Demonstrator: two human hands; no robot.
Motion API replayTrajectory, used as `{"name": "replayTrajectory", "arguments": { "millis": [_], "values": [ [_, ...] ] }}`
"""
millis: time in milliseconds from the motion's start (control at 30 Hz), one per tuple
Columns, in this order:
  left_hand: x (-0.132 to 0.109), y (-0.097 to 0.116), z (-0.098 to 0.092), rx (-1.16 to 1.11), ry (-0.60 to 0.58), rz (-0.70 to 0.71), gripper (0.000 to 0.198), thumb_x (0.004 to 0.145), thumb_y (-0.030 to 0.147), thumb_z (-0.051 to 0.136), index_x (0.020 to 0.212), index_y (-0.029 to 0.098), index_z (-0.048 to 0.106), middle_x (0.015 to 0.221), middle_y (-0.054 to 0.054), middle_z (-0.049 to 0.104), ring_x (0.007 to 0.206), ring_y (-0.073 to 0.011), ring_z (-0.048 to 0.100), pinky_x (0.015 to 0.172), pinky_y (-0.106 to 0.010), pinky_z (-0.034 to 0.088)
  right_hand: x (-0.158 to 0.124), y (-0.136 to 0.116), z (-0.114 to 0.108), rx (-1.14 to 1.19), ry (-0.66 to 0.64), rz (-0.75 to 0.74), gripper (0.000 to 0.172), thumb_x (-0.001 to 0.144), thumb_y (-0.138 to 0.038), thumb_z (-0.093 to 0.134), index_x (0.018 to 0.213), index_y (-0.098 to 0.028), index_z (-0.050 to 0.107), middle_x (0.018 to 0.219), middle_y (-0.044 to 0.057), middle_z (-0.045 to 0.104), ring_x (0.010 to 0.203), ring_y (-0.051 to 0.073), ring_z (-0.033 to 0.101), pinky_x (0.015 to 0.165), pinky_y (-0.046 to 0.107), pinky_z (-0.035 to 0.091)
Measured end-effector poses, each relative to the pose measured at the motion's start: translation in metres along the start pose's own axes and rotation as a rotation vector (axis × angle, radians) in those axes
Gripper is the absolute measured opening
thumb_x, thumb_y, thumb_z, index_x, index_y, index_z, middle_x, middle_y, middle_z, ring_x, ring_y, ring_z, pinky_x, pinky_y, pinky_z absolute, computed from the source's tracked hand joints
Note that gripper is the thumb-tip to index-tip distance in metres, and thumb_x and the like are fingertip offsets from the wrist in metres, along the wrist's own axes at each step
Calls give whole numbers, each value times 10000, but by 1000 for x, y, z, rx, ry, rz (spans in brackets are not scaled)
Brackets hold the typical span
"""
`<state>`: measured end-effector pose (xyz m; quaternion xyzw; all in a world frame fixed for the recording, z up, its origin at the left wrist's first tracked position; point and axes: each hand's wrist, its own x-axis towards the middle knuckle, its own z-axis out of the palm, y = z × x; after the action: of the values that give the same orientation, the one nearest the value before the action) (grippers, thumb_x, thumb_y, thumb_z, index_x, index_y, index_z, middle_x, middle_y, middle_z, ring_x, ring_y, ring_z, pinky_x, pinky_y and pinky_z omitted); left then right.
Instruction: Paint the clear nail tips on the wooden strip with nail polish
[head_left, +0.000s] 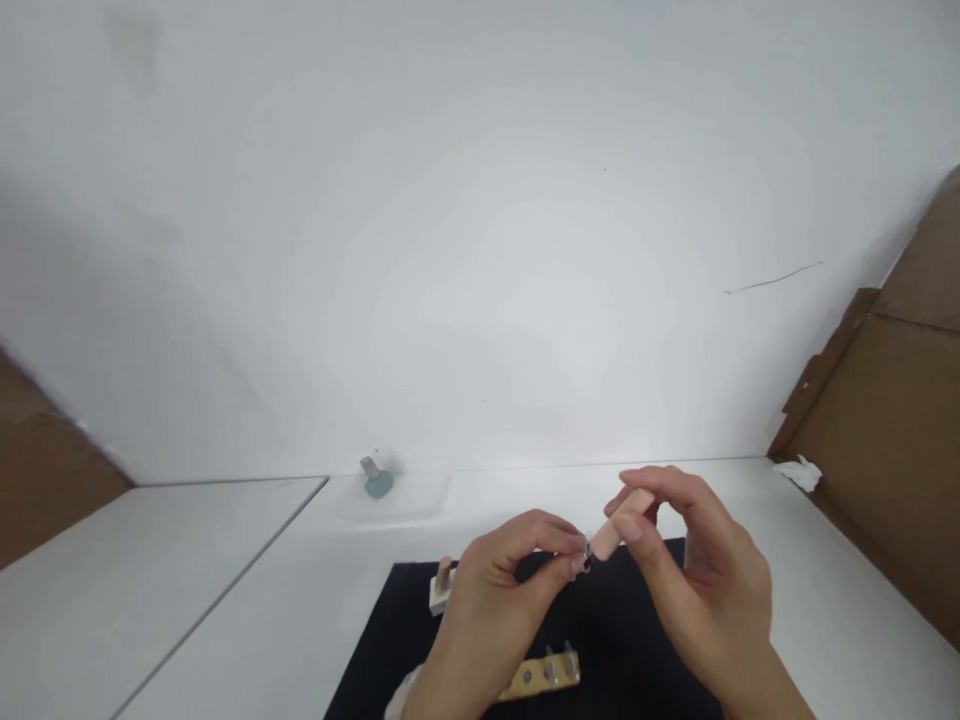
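My right hand (pixel 701 575) is closed on a small pale pink block (pixel 619 525), held tilted between thumb and fingers. Facing it, my left hand (pixel 514 575) pinches a small clear, shiny piece (pixel 586 550) with a dark part. The pink block's lower end is close beside this piece; whether they touch I cannot tell. Below my left hand lies a yellow strip (pixel 540 676) with dark round spots and clear upright pieces on it. Partly hidden behind that hand is a white block (pixel 439 595) with a pinkish-brown peg standing on it.
A black mat (pixel 607 640) lies under both hands on the white table (pixel 247 570). Toward the back stands a teal, round-based object with a grey stem (pixel 379 482). Crumpled white tissue (pixel 799 472) sits at the back right. A white wall (pixel 480 250) and brown side panels (pixel 885 430) enclose the table.
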<state>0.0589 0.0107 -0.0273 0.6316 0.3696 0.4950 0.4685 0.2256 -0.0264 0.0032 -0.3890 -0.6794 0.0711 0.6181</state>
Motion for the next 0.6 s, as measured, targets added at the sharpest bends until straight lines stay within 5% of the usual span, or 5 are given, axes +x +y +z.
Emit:
{"name": "replayTrajectory", "arguments": {
  "millis": [100,333,600],
  "values": [
    [0,4,1,0,0,4,141,749,172,742,659,271,787,795,17,815,807,-196,748,773,-279,548,2,0,-2,-77,-78,-43,195,1001,-154,610,1162,-264,616,796,-40,725,721,148,655,710,298,534],
    [1,5,-1,-29,-11,-50,67,723,224,780,662,248,791,783,-17,817,792,-225,757,775,-314,575,0,6,3,-90,162,21,223,1006,-150,616,1184,-283,630,796,-44,742,806,162,686,792,310,547],
    [2,4,-2,-91,-15,-166,62,747,259,814,702,227,785,805,-10,817,824,-219,743,808,-306,574,5,-1,-5,27,-46,21,179,999,-183,645,1147,-283,640,747,-47,743,748,167,698,726,305,561]
  ]
}}
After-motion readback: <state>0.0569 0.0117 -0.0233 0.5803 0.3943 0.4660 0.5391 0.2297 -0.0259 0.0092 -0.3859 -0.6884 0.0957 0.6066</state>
